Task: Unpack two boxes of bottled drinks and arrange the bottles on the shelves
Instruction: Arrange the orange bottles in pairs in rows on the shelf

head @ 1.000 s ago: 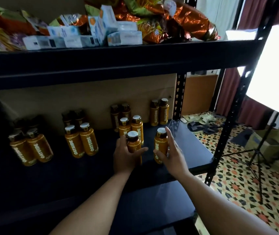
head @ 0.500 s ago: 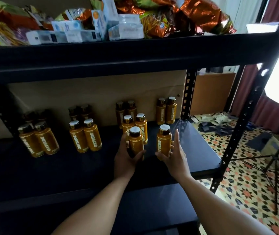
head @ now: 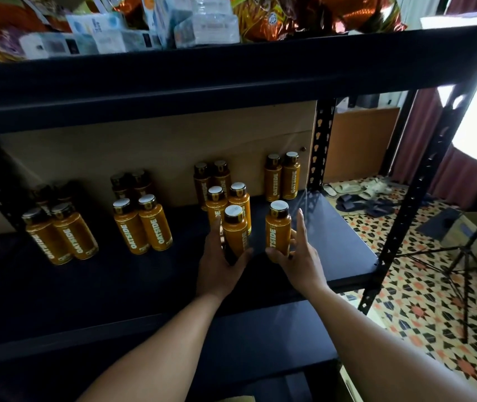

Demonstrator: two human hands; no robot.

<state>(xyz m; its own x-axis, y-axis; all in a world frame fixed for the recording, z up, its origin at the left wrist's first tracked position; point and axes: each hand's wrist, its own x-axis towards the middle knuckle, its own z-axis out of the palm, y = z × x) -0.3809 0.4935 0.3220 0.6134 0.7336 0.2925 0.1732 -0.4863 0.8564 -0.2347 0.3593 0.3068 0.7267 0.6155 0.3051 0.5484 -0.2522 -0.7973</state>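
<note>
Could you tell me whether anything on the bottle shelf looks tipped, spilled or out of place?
Nothing is tipped or spilled. Only the left bottle in the left hand and the right bottle in the right hand stand apart on the shelf, unlike the tight pairs beside them.

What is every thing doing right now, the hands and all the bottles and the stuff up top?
left hand: grips the left bottle
right hand: holds the right bottle
left bottle: upright, capped
right bottle: upright, capped
other bottles: upright, capped, standing in pairs on the shelf
snack bags: piled on the top shelf
</note>
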